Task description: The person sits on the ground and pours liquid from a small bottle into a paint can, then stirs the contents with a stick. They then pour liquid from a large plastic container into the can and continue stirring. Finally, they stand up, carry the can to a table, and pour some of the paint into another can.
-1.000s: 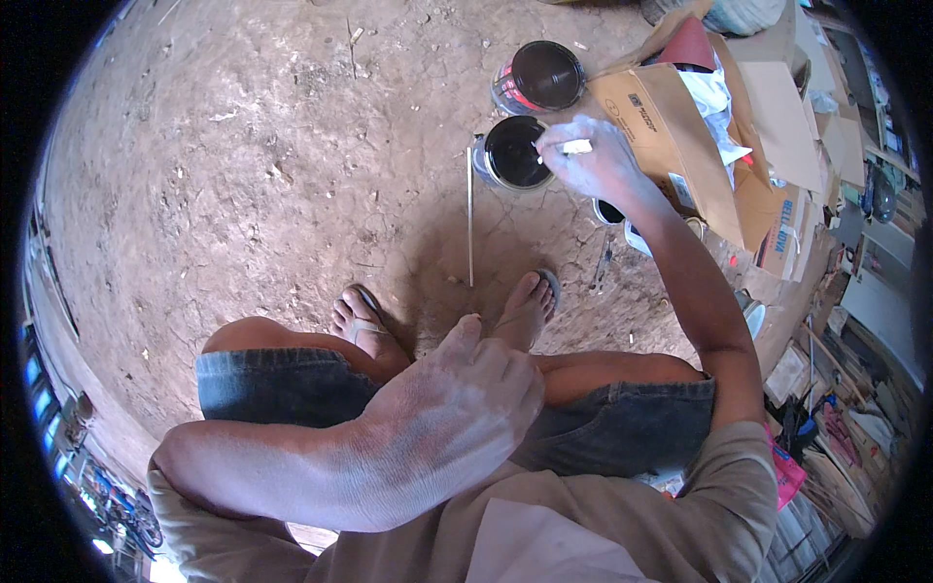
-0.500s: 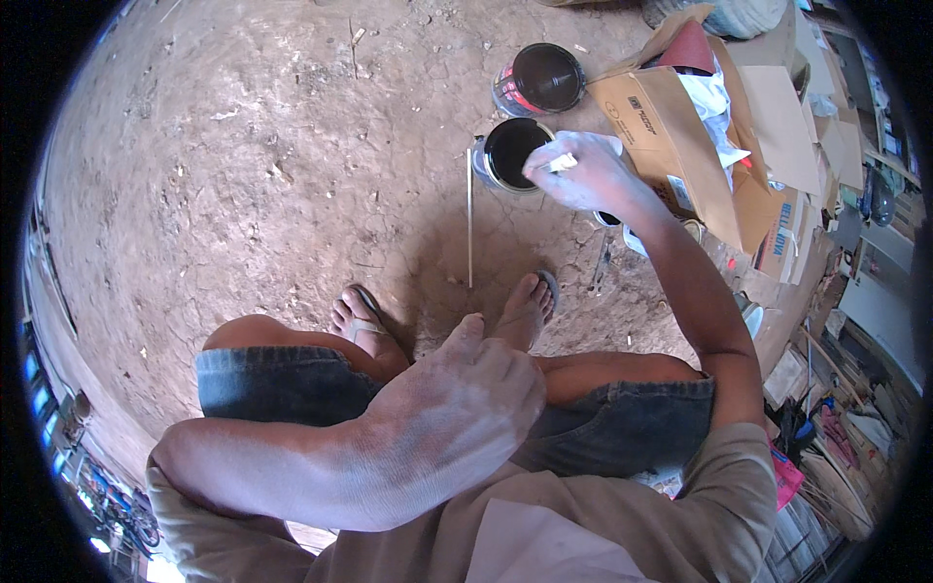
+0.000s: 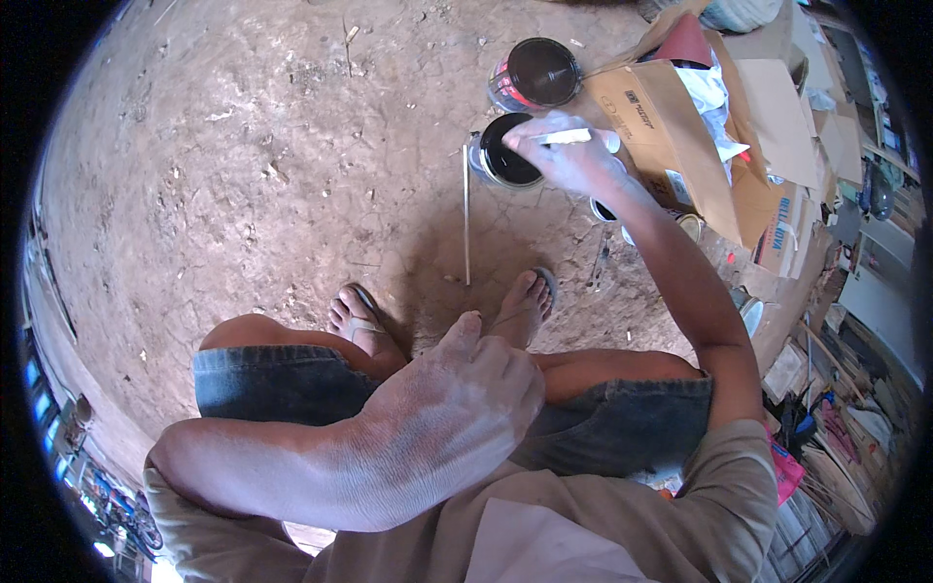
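Observation:
My right hand [image 3: 573, 160] is closed around a white-handled tool [image 3: 571, 137], perhaps a brush; its working end is hidden. That hand hangs over the right side of an open can of black liquid [image 3: 507, 154]. A thin pale stick [image 3: 466, 219] stretches along the ground from the can's left side toward my feet. My left hand [image 3: 466, 384] lies in front of my body near my right knee. Its fingers are curled in and the thumb points forward; anything inside the fingers is hidden.
Just beyond stands a second can [image 3: 539, 76] with a dark top. An open cardboard box [image 3: 646, 131] with white and red things inside is at its right. A smaller dark container [image 3: 603, 209] sits below my right wrist. Scrap wood [image 3: 841, 476] is piled far right.
My right hand has moved slightly up and turned, so more of the white handle shows. The left hand keeps its place.

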Tool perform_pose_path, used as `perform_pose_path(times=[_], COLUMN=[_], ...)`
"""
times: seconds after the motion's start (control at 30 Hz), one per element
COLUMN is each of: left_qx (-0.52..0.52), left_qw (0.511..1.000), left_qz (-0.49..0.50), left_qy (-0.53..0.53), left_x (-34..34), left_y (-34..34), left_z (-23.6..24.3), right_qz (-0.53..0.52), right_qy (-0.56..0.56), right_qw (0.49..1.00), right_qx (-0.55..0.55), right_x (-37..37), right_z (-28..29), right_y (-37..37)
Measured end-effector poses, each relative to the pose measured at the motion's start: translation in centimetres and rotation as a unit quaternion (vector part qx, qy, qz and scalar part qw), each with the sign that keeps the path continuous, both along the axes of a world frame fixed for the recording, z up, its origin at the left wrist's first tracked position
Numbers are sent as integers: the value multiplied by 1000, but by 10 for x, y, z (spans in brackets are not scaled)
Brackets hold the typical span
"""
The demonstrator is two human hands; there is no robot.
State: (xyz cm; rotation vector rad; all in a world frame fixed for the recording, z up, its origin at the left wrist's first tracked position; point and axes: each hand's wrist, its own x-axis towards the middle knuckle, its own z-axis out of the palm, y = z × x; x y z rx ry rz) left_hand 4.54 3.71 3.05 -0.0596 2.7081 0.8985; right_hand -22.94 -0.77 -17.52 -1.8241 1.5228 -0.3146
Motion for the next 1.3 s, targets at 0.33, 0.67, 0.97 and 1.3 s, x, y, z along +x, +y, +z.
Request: perform_pose_path(times=[0.33, 0.67, 0.97, 1.3], left_qx=[4, 12, -11, 16], left_qw=[1000, 1000, 1000, 999], left_qz=[-2, 6, 5, 14], left_qy=[5, 0, 12, -32], left_x=[-1, 2, 1, 3], left_y=[0, 3, 2, -8], left_z=[2, -1, 3, -10], right_qz=[-47, -150, -148, -162], right_qy=[14, -70, -88, 103], right_qw=[993, 985, 984, 969], right_qx=[110, 57, 51, -156], right_x=[-23, -46, -41, -9], right_z=[17, 88, 47, -21], right_y=[3, -27, -2, 116])
